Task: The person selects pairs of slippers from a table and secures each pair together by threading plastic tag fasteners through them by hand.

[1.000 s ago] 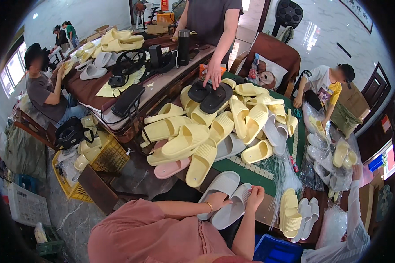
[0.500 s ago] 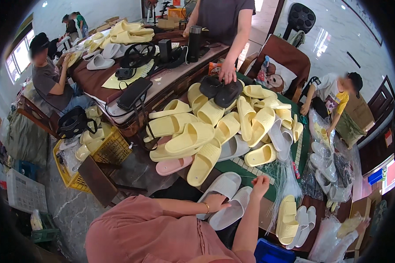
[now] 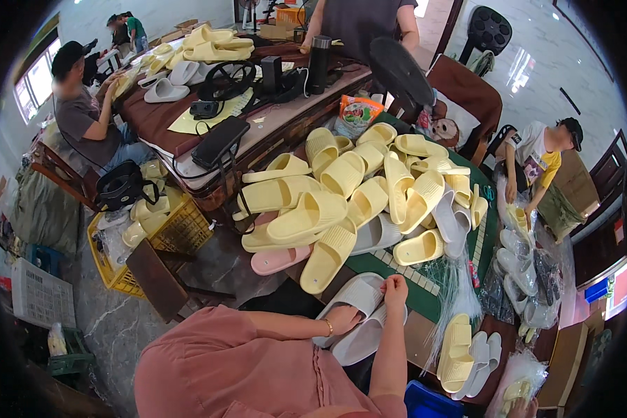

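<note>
A pair of light grey slippers (image 3: pixel 359 296) lies side by side before me at the table edge. My left hand (image 3: pixel 343 319) is closed on this pair, its fingers partly hidden at the foot openings. Above the toes, my right hand (image 3: pixel 396 290) is held in a pinch; what it holds, if anything, is too thin to make out. To its right, a bundle of thin clear plastic strands (image 3: pixel 454 296) hangs over the edge. A heap of pale yellow slippers (image 3: pixel 348 174) fills the table beyond, with a pink slipper (image 3: pixel 280 260) at its near left.
Yellow slippers (image 3: pixel 455 355) and grey slippers (image 3: pixel 482 359) stand at the right edge, near bagged slippers (image 3: pixel 515 258). Across the table a person holds a dark slipper (image 3: pixel 400 73). A yellow crate (image 3: pixel 177 237) and wooden chair (image 3: pixel 161 282) stand left; a blue bin (image 3: pixel 432 403) below.
My right hand has moved left and slightly up, closer to the grey slippers' toes. My left fingers have shifted inward. Across the table, the person has lifted the dark slippers off the heap.
</note>
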Motion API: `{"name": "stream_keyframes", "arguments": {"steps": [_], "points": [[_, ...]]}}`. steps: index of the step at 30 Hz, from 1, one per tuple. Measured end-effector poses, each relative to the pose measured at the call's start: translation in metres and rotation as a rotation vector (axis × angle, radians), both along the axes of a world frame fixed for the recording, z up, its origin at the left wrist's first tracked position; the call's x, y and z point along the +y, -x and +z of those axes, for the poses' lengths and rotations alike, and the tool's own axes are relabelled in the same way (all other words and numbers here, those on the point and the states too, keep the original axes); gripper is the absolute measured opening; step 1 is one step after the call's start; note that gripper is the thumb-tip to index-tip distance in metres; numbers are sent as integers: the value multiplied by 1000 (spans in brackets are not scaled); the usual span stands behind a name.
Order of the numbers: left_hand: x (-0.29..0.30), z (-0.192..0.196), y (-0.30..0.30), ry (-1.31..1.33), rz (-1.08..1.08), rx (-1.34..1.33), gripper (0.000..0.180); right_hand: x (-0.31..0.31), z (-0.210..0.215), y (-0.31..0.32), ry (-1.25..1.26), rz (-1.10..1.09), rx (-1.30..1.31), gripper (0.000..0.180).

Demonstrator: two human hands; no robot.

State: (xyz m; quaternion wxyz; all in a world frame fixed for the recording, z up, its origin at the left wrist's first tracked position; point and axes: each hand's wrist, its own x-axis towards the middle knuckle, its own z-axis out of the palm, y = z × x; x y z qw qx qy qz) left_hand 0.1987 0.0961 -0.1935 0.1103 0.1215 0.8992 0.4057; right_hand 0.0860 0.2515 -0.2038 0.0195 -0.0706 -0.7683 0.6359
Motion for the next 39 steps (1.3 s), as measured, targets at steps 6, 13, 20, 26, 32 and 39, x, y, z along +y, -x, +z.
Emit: {"name": "stream_keyframes", "arguments": {"steps": [6,13,20,26,32,39], "points": [[3,1,9,-52,102,-55,33,-9,5,-2,-452,247,28,11],[11,-7,19,-828,412,-878,25,-12,14,-5,-496,289,-115,13],[18,-40,32,-1243,558,-1245,15,-11,8,-2,-474,293,-77,12],[15,-40,33,-1209,535,-1256,17,-14,8,-2,-506,304,-55,13],[13,-37,26,-1201,439,-1197,18,-8,-3,-3,-163,257,-142,3],[9,-49,25,-1128,256,-1191,13,4,-5,2,-80,171,-73,4]]}}
